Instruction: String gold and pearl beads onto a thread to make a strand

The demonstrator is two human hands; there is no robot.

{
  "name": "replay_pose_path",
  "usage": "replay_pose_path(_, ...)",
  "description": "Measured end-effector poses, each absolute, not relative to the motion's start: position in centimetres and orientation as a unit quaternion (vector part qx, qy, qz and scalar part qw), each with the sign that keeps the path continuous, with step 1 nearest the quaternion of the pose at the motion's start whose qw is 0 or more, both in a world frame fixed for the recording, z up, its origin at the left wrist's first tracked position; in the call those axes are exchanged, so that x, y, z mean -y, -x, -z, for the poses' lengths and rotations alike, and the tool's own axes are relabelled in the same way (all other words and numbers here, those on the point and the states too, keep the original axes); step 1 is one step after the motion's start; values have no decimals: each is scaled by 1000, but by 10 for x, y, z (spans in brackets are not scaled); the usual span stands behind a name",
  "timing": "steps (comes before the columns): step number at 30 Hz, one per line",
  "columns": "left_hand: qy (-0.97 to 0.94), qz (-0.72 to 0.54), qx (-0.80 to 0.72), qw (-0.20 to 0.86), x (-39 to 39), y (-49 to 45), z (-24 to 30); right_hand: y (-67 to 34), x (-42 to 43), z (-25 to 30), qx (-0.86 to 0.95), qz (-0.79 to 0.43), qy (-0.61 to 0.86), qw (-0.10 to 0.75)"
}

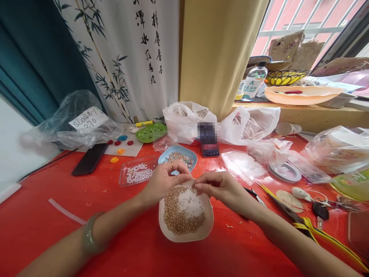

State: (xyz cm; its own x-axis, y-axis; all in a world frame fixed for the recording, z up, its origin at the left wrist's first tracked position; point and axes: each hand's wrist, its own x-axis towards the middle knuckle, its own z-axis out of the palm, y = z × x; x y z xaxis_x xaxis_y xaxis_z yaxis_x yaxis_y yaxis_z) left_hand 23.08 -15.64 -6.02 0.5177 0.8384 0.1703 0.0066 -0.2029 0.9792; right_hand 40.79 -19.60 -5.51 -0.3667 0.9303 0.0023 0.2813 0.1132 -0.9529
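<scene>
Behind the red tabletop [129, 250] hang a white curtain [123, 30] with bamboo and written characters, and beside it a yellow curtain [213, 50]; at the right is a barred window. Near the middle of the tabletop stands a pale bowl [187, 239], and inside it many small golden beads [176, 215] lie mostly toward the left and lower side, while its pale bottom shows between scattered ones. Above the far edge of this bowl, the left hand [165, 177] has its thumb and forefinger brought close together, and the right hand [220, 188] is bent in a similar pinch, just beside it. Whether something very small is between the fingertips of either hand, I cannot tell. Just behind the hands is a blue dish [195, 158] with mixed beads, and to its left a clear tray [123, 177] contains white pearl-like beads [140, 173]. Further left lies a black phone [90, 158]. Another phone [211, 150] leans near the white plastic bags [187, 119]. On the right side, pliers with yellow handles [309, 225] rest near the right forearm.
</scene>
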Motion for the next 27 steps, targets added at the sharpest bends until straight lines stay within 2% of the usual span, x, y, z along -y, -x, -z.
replay_pose_path(5,-621,-408,-353,568,152,-228,58,-414,192,53,642,-508,468,334)
replay_pose_path(11,-613,-403,-354,580,147,-227,63,-423,192,36,601,-445,489,449)
replay_pose_path(18,-717,-322,-438,437,128,-217,74,-429,192,28,593,-415,505,470)
replay_pose_path(23,-727,-354,-470,353,114,-208,78,-429,192,30,598,-411,505,467)
replay_pose_path(27,-758,-297,-480,328,116,-204,73,-428,191,32,599,-416,503,463)
